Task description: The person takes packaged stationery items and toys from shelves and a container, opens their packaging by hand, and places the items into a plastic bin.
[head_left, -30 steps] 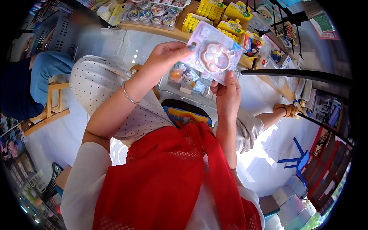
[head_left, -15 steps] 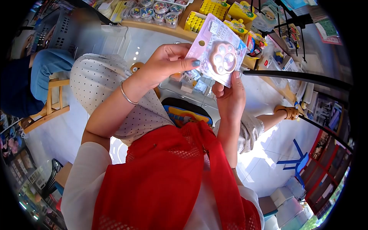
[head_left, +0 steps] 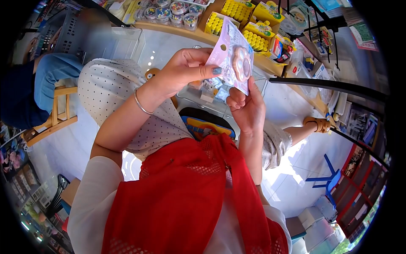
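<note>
1. Position: the carded pack (head_left: 231, 51) is at the upper centre of the frame, tilted, with its printed face turned toward the right of the frame. Behind its upper end are yellow boxes (head_left: 257, 42) on the wooden shelf (head_left: 192, 34).
2. Left hand (head_left: 179, 74): I pinch the pack's left edge, thumb on the printed face, fingers bent behind. My thumb lies below the hanging hole, off the paw-shaped piece (head_left: 242, 64).
3. Right hand (head_left: 249, 111): my fingers are curled in and my thumb is raised at the pack's lower right edge. Whether they clamp the corner, I cannot tell.
4. Weight: I judge the unit light; one pinch should carry it. The raised piece probably puts most of the mass toward the right side.
5. Stiffness: the backing looks like thin, flat card, likely springy but prone to creasing if bent hard.
6. Surface: the front shines, so expect some slip under a dry thumb. Use finger pads, not nails.
7. Hold points: grip the flat margins, left edge and lower corner. Do not press on the raised piece; its covering may dent or crack.
</note>
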Motion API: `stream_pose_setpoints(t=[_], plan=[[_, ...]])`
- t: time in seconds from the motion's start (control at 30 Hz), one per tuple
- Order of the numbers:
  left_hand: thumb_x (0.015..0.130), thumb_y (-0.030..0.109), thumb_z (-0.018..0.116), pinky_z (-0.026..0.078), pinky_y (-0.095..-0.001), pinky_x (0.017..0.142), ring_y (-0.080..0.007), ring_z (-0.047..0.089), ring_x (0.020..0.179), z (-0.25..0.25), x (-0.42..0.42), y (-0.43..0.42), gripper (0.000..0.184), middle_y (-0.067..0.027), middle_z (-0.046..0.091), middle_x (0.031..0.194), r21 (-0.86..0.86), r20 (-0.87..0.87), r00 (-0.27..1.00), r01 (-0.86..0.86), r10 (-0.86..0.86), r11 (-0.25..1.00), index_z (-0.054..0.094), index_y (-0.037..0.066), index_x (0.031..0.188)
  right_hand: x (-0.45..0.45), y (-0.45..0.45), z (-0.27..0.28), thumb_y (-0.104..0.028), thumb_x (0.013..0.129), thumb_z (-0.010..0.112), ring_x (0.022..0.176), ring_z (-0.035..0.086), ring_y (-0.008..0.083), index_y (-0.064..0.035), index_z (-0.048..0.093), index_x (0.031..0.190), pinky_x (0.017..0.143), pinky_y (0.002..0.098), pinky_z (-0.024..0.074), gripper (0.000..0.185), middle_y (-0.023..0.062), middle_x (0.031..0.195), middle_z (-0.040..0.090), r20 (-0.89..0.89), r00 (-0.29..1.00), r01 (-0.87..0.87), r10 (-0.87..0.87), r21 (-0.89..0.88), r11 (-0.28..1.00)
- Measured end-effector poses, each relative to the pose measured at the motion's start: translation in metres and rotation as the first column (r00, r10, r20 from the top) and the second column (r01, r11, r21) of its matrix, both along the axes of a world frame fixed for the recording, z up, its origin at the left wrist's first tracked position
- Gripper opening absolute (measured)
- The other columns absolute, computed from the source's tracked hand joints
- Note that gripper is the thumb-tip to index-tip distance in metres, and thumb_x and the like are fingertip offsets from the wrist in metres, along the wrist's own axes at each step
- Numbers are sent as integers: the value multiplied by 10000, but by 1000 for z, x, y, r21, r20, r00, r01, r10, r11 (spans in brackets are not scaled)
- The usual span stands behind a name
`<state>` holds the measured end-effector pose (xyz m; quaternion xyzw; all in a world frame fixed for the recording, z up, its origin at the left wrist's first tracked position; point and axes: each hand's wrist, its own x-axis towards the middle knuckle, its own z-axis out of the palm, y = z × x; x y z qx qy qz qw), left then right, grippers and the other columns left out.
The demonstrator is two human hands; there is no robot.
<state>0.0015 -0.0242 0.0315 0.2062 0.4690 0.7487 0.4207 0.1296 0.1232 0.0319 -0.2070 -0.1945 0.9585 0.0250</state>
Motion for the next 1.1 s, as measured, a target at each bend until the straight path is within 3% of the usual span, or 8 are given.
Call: stream_pose_setpoints(t=[0.07, 0.17, 0.27, 0.77, 0.87, 0.97, 1.1], plan=[[794, 139, 633, 278, -170, 466, -19, 407, 581, 1, 0, 0, 184, 30, 533, 696, 5, -3, 1000, 0, 0, 1000, 636, 16, 930, -1, -1, 0, -280, 942, 349, 512, 298, 77, -40, 501, 979, 487, 219, 260, 287, -8, 539, 351, 5, 1000, -1, 1, -53, 999], [795, 139, 632, 275, -169, 463, -17, 406, 579, 3, 1, 1, 178, 31, 533, 696, 18, 1, 1000, -5, 5, 1000, 636, 18, 926, 0, 1, -8, -287, 907, 445, 521, 351, 85, -54, 504, 951, 490, 226, 294, 245, 10, 599, 437, -61, 997, -61, 52, -157, 986], [795, 142, 632, 271, -172, 458, -15, 400, 575, 0, 0, 0, 172, 32, 532, 693, 18, 3, 1000, 8, -8, 1000, 636, 22, 917, -1, -1, -10, -286, 908, 443, 524, 349, 87, -53, 504, 944, 489, 228, 298, 243, 7, 586, 422, -44, 996, -83, 74, -257, 963], [787, 142, 638, 276, -176, 457, -16, 415, 583, 1, 0, 1, 174, 19, 559, 714, 19, -6, 1000, 15, -15, 1000, 634, 25, 915, -2, -3, -11, -287, 919, 417, 518, 336, 84, -55, 501, 930, 488, 224, 295, 246, 3, 571, 412, -53, 995, -97, 86, -245, 965], [785, 130, 640, 277, -176, 451, -17, 421, 579, 2, 1, 1, 172, 17, 560, 713, 10, 4, 1000, 4, -4, 1000, 632, 20, 918, -3, -10, -3, -250, 933, 381, 498, 291, 73, -51, 491, 957, 469, 227, 257, 229, -18, 545, 363, 10, 1000, 21, -20, -25, 999], [779, 117, 645, 291, -174, 437, -19, 437, 576, 2, 1, 1, 174, 12, 562, 732, -22, -20, 1000, -13, 13, 1000, 631, 11, 917, -2, -8, 2, -253, 931, 384, 509, 327, 78, -46, 497, 940, 479, 234, 273, 235, -12, 580, 419, -5, 990, 135, -141, 317, 939], [770, 100, 646, 320, -168, 423, -20, 470, 582, 0, 3, 4, 178, 7, 558, 777, -44, -170, 981, -103, 95, 994, 627, -6, 912, 1, -7, 4, -268, 927, 397, 562, 408, 98, -6, 506, 950, 510, 238, 321, 286, 38, 751, 534, 34, 971, 188, -236, 499, 846]])
